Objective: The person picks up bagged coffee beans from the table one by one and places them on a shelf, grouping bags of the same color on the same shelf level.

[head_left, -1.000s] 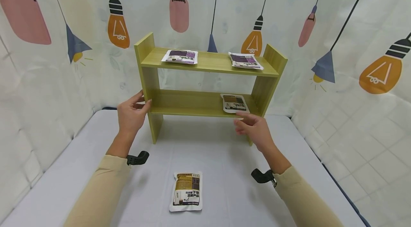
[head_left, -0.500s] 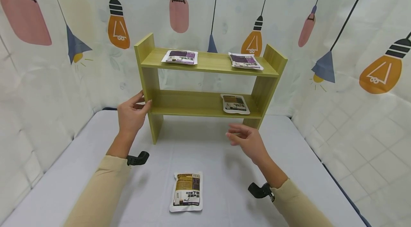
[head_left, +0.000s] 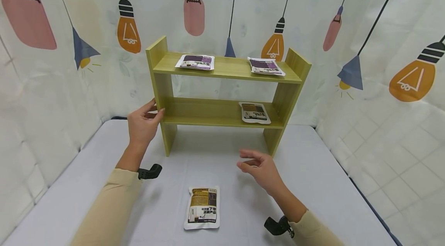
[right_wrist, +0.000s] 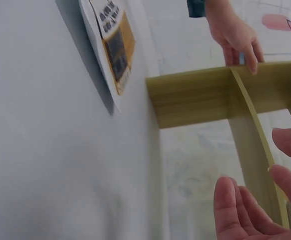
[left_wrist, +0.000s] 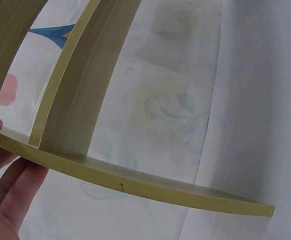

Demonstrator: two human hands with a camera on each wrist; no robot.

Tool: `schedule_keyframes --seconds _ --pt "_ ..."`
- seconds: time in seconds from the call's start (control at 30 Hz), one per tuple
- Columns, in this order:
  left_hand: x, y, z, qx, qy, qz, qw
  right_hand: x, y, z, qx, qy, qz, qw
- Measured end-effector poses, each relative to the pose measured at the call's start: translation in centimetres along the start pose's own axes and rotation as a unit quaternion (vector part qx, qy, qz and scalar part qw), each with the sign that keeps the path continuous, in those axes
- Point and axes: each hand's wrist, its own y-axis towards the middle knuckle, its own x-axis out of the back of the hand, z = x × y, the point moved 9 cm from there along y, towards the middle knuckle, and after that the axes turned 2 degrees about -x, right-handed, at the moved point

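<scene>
A greenish-yellow wooden two-tier shelf (head_left: 222,112) stands upright on the table. My left hand (head_left: 142,124) grips its left side panel, thumb at the front edge and fingers on the outer face, as the left wrist view also shows. My right hand (head_left: 260,168) hovers over the table in front of the shelf, fingers apart and holding nothing. On the table nearer me lies a white pouch with a brown-and-gold label (head_left: 202,208). A similar brown-labelled pouch (head_left: 255,112) lies at the right of the lower tier. Two purple-labelled pouches, left (head_left: 195,61) and right (head_left: 266,66), lie on the top tier.
The table has a white cloth (head_left: 167,207). Behind and beside it hangs a pale backdrop (head_left: 229,2) printed with lamps and bulbs. Both wrists wear dark straps with camera mounts.
My right hand has drawn back from the brown-labelled pouch on the lower tier, moving down and left over the table. My left hand keeps its place on the side panel.
</scene>
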Motion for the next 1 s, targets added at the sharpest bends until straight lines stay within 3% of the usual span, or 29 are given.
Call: schedule_keyframes --seconds 0.43,1.0 --pt "0.0 -0.1 0.2 0.0 -0.004 0.0 1.0 -3.6 -2.0 -1.7 -0.008 -0.003 0.034 0.999" --pt "0.0 0.1 0.4 0.006 0.004 0.004 1.0 -6.2 -3.8 -3.8 -0.051 0.005 0.097 0.994"
